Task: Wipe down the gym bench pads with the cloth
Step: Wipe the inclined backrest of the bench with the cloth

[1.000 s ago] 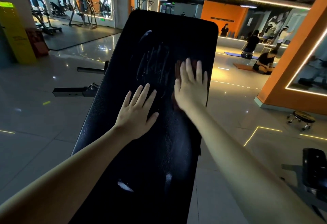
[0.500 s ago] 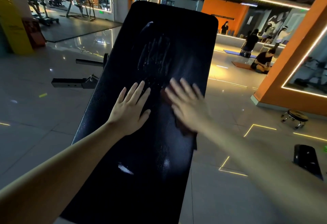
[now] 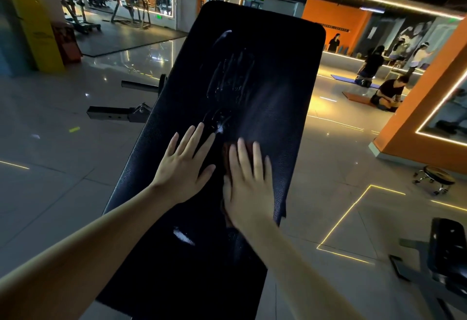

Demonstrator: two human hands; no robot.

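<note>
A person presses both hands flat on the black bench pad (image 3: pixel 252 97), which stands tilted upward on a tiled gym floor (image 3: pixel 50 168). The left hand (image 3: pixel 185 165) lies open, fingers spread, directly on the vinyl. Just beside it, the right hand (image 3: pixel 246 188) lies open and flat on a dark reddish cloth (image 3: pixel 226 151), pinning it against the pad's middle; only the cloth's edge shows by the fingers. Wet streaks (image 3: pixel 230 72) glisten higher on the pad. People sit on mats (image 3: pixel 353 96) well beyond.
</note>
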